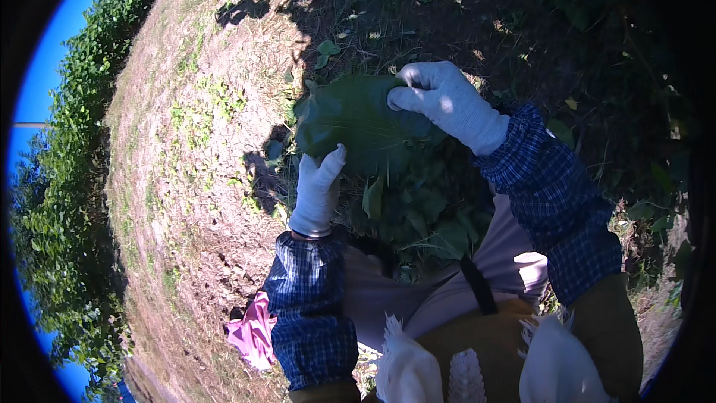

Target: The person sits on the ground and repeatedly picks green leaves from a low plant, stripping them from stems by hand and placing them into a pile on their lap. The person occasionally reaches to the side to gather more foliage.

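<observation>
A broad dark green leaf, perhaps several layered together, is stretched between my gloved hands. My left hand, in a white knit glove, grips its lower left edge with the thumb on top. At its upper right edge, my right hand pinches it between thumb and fingers, also in a white glove. Below the held leaf, a heap of green leaves lies in shade between my legs. Checked blue sleeves cover both forearms.
Dry, sunlit ground with small weeds stretches to the left, bordered by a tall green hedge. A pink cloth lies beside my left sleeve. Shaded vegetation fills the right side. Loose leaves lie beyond my hands.
</observation>
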The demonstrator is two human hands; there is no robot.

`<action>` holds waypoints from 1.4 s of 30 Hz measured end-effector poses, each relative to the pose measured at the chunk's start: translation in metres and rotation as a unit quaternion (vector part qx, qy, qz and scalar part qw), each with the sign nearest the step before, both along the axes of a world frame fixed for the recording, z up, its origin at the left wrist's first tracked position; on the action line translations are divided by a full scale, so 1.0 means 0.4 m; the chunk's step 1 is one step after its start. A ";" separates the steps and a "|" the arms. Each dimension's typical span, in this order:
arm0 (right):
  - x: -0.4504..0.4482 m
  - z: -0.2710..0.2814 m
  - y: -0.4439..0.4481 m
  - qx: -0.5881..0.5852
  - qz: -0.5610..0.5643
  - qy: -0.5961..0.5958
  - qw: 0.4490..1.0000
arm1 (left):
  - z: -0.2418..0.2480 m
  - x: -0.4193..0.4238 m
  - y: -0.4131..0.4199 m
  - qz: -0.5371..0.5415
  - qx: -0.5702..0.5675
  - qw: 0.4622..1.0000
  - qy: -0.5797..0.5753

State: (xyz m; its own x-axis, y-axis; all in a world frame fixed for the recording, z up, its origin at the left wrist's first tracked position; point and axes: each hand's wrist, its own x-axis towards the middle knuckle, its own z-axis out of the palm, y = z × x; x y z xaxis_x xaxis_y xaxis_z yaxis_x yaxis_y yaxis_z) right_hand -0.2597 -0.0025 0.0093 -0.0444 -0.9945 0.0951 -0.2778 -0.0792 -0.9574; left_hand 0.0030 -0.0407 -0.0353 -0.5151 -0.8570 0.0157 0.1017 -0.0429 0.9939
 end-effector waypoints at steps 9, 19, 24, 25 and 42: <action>0.007 0.019 0.010 0.068 0.031 0.051 0.996 | 0.038 -0.045 0.016 0.080 0.135 0.983 0.090; -0.017 -0.007 -0.002 0.010 0.005 -0.052 0.999 | 0.044 -0.026 0.019 0.102 0.003 0.994 0.038; -0.013 -0.020 -0.002 0.005 0.017 -0.031 0.999 | 0.036 -0.018 0.012 0.099 0.023 0.994 0.046; -0.013 -0.019 -0.002 0.010 0.022 0.000 1.000 | 0.034 -0.014 0.011 0.098 0.037 0.993 0.048; 0.005 -0.022 0.007 -0.001 0.014 0.074 0.997 | 0.014 -0.007 0.005 0.091 -0.098 0.990 -0.047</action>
State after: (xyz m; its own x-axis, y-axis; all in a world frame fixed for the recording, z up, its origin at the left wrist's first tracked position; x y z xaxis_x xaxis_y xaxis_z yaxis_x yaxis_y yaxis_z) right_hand -0.2579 0.0004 0.0004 -0.0019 -0.9949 0.1009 -0.4135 -0.0911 -0.9059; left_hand 0.0003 -0.0388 -0.0298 -0.3602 -0.9206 0.1511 -0.0030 0.1631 0.9866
